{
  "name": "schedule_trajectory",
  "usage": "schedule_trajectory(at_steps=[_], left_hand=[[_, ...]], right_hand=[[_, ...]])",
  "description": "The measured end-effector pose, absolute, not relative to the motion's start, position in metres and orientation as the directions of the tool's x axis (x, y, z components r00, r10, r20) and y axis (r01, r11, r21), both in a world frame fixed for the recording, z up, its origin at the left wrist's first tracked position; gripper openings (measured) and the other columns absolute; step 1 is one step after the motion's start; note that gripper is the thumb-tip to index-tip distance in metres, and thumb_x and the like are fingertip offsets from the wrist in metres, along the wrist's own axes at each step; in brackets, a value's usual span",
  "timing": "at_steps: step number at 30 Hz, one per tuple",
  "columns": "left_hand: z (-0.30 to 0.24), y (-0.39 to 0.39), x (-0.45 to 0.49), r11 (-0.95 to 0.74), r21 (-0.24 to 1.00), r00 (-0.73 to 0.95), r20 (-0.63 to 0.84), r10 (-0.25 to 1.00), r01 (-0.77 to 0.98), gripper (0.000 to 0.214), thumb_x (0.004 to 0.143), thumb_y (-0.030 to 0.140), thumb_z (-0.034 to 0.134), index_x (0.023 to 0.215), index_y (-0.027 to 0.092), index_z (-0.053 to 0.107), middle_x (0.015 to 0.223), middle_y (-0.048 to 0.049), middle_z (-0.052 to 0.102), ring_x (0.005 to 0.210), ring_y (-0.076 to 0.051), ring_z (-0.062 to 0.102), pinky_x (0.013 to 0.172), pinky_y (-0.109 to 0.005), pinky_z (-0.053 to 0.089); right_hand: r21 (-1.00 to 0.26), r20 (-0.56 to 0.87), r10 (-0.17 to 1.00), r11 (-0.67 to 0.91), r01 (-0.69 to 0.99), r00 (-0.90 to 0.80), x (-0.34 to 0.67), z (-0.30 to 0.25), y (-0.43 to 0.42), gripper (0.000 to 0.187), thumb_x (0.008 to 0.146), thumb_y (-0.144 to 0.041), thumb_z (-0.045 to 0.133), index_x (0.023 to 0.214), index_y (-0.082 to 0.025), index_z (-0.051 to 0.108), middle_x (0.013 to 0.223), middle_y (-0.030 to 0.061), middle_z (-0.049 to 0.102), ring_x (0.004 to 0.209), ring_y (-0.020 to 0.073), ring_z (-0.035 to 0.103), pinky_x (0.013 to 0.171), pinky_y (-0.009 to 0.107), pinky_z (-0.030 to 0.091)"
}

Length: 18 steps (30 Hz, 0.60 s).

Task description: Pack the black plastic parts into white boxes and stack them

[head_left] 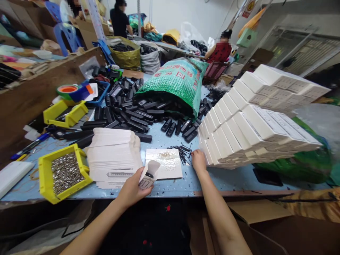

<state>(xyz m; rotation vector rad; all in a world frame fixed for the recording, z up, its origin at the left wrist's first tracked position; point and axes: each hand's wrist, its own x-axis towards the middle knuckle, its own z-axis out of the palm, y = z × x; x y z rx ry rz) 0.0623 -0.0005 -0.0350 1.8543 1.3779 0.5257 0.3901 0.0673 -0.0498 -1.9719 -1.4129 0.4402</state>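
My left hand is closed around a small white cardboard box. The box's top flap stands up, and something black shows inside its mouth. My right hand has its fingers drawn together on the table at the right edge of a pile of thin black pieces. Whatever its fingertips hold is hidden. Between the hands lies a white board with small shiny bits on it. Left of the box is a thick stack of flat white cartons, the top one printed with a long device.
A yellow bin of small metal parts stands at left, another yellow bin behind it. Black elongated devices spill from a green sack. A tall stack of white boxes rises at right. Several people work farther back.
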Motion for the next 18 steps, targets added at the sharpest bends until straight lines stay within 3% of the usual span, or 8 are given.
schedule_trajectory(at_steps=[2,5,7,10,12,14,16,18], left_hand=[[-0.042,-0.001,0.061,-0.121,0.770,0.333,-0.123,0.935,0.626,0.063,0.076,0.039,0.062,0.132,0.024,0.037,0.118,-0.0096,0.064,0.102,-0.030,0.064,0.082,-0.036,0.050],[-0.051,-0.005,0.063,-0.107,0.775,0.324,-0.131,0.937,0.623,0.073,0.077,0.036,0.061,0.141,0.026,0.027,0.127,-0.0108,0.059,0.110,-0.031,0.061,0.089,-0.038,0.049],[-0.056,-0.007,0.063,-0.075,0.787,0.293,-0.138,0.946,0.612,0.079,0.077,0.036,0.062,0.144,0.028,0.021,0.127,-0.0102,0.059,0.109,-0.031,0.062,0.089,-0.039,0.049],[-0.062,-0.007,0.061,-0.106,0.815,0.279,-0.070,0.958,0.569,0.069,0.078,0.036,0.061,0.139,0.028,0.030,0.127,-0.0083,0.058,0.113,-0.028,0.060,0.092,-0.038,0.048],[-0.064,-0.004,0.059,-0.175,0.824,0.295,0.010,0.956,0.539,0.053,0.079,0.036,0.061,0.128,0.027,0.043,0.125,-0.0075,0.058,0.115,-0.026,0.058,0.095,-0.037,0.046],[-0.064,0.001,0.058,-0.215,0.829,0.337,0.034,0.941,0.516,0.047,0.077,0.035,0.063,0.121,0.026,0.048,0.120,-0.0080,0.060,0.109,-0.025,0.060,0.093,-0.038,0.047],[-0.061,0.006,0.059,-0.196,0.850,0.377,-0.003,0.926,0.489,0.062,0.075,0.034,0.066,0.130,0.024,0.039,0.119,-0.0107,0.060,0.102,-0.026,0.063,0.089,-0.039,0.048],[-0.057,0.009,0.062,-0.135,0.874,0.386,-0.064,0.920,0.466,0.086,0.074,0.030,0.066,0.144,0.022,0.017,0.121,-0.0136,0.060,0.100,-0.027,0.065,0.089,-0.042,0.048]], right_hand=[[-0.737,0.114,0.940,-0.137,0.662,0.321,0.367,-0.047,0.054,0.016,0.085,-0.018,0.051,0.091,-0.011,0.064,0.092,0.0139,0.067,0.092,0.0241,0.062,0.088,0.042,0.048],[-0.911,0.156,0.965,0.057,0.408,0.212,0.304,-0.035,0.022,0.028,0.090,-0.031,0.052,0.114,-0.018,0.058,0.091,0.0061,0.067,0.078,0.0178,0.065,0.073,0.034,0.055],[-0.931,0.230,0.965,0.178,0.320,0.130,0.265,-0.026,0.006,0.024,0.089,-0.031,0.056,0.109,-0.020,0.062,0.086,0.0048,0.067,0.075,0.0171,0.063,0.071,0.033,0.054],[-0.835,0.336,0.942,0.305,0.457,-0.016,0.235,-0.020,-0.002,0.011,0.085,-0.029,0.062,0.085,-0.022,0.070,0.083,0.0053,0.067,0.081,0.0192,0.059,0.080,0.037,0.050],[-0.838,0.338,0.941,0.303,0.454,-0.004,0.230,-0.023,0.001,0.013,0.083,-0.032,0.064,0.084,-0.022,0.071,0.090,0.0063,0.066,0.086,0.0196,0.058,0.083,0.038,0.049],[-0.930,0.246,0.967,0.216,0.299,0.068,0.227,-0.033,0.006,0.026,0.086,-0.040,0.060,0.101,-0.021,0.069,0.095,0.0067,0.066,0.082,0.0176,0.061,0.076,0.034,0.052],[-0.985,0.143,0.989,0.140,0.102,0.021,0.223,-0.044,0.009,0.040,0.088,-0.047,0.055,0.116,-0.020,0.064,0.099,0.0073,0.068,0.083,0.0175,0.064,0.074,0.032,0.055],[-0.989,0.147,0.985,0.147,-0.005,-0.092,0.216,-0.053,0.009,0.043,0.085,-0.052,0.057,0.115,-0.022,0.066,0.111,0.0086,0.068,0.100,0.0215,0.064,0.087,0.037,0.053]])
